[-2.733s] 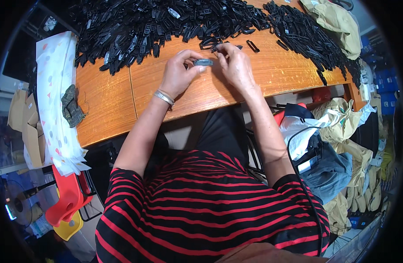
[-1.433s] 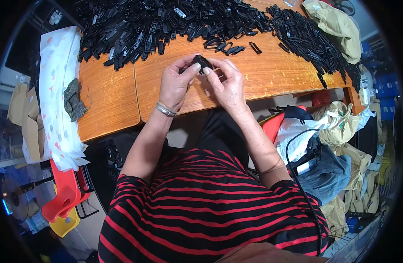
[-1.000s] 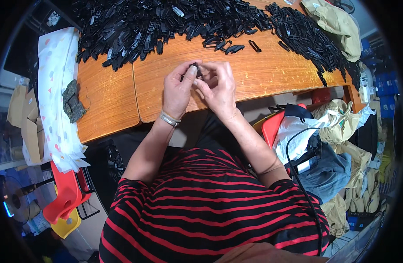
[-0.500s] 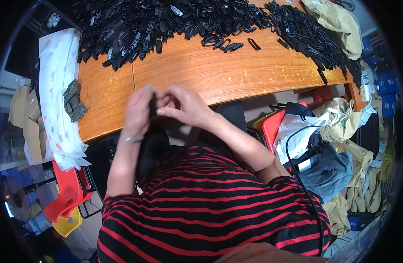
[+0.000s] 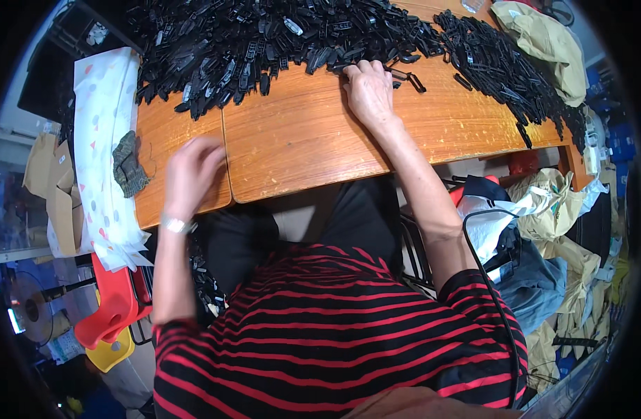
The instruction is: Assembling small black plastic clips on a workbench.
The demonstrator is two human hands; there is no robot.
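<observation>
My right hand (image 5: 370, 96) reaches over the wooden table to the front edge of a large heap of black plastic parts (image 5: 229, 52). Its fingers are bent down and closed on a small black plastic part there; the fingertips are partly hidden. Just right of the fingers lies a black rectangular frame part (image 5: 414, 82). My left hand (image 5: 191, 174), with a metal bracelet at the wrist, is above the table's left front edge. It is smeared by motion, so its fingers and anything in them cannot be made out.
The wooden table (image 5: 299, 140) has a seam left of the middle. A second heap of slim black parts (image 5: 502, 73) lies at the right. White dotted sheeting (image 5: 100, 140) with a dark knitted cloth (image 5: 128, 165) covers the left end. Bags (image 5: 543, 202) and a red chair (image 5: 114, 300) stand beside.
My hands have parted from near each other at the table's front edge. The right moved forward and right to the heap; the left moved left. The dark thing between them is no longer visible.
</observation>
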